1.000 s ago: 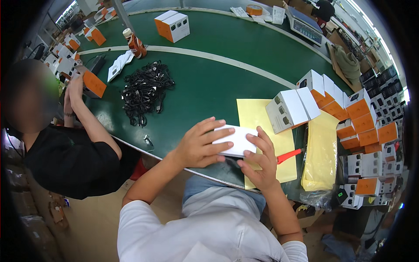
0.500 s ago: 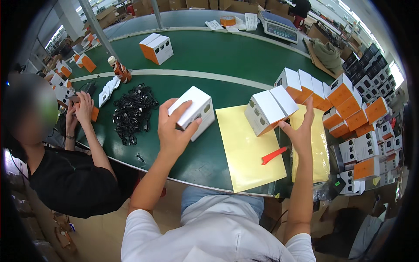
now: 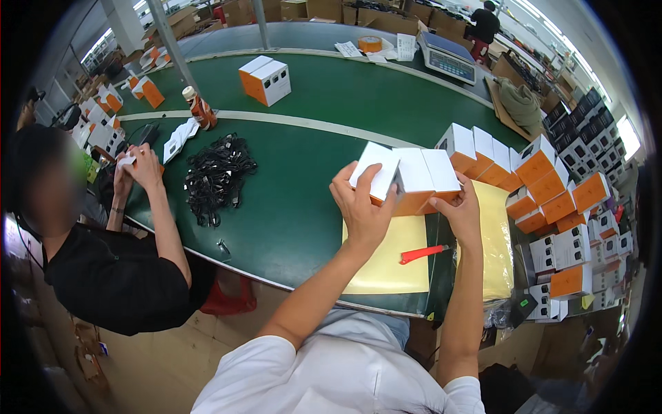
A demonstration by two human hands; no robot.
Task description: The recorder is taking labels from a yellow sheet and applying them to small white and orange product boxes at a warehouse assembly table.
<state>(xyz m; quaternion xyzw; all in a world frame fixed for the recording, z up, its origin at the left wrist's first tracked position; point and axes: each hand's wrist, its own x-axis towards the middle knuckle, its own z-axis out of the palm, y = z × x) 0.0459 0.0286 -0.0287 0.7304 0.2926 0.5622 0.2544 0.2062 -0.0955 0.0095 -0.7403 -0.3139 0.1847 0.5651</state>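
A: Head view, item one: the hands?

B: Left hand (image 3: 363, 207), fingers curled round a white-and-orange carton (image 3: 376, 172), gripping it from the near side. Right hand (image 3: 460, 212), fingers closed on the near edge of a second and third carton (image 3: 426, 178), white tops, orange sides, held touching the first.

A: Location of those cartons?

B: Raised above the green table (image 3: 296, 214), over the far edge of a yellow sheet (image 3: 386, 265), all three side by side in a row.

A: Item two: what lies near the hands?

B: One red-handled tool (image 3: 422, 253) on the yellow sheet, just below the right hand. One stack of matching cartons (image 3: 545, 179), orange and white, to the right, running down the table's edge.

A: Item three: farther out?

B: One heap of black cables (image 3: 217, 176) left of centre. One pair of cartons (image 3: 265, 79) beyond a white line across the table. One scale (image 3: 452, 58) and a tape roll (image 3: 370, 43) at the far rim.

A: Other persons?

B: One, in a black shirt (image 3: 110, 276), seated at left; their hands (image 3: 138, 169) are at the table edge on a small white thing, too small to tell.
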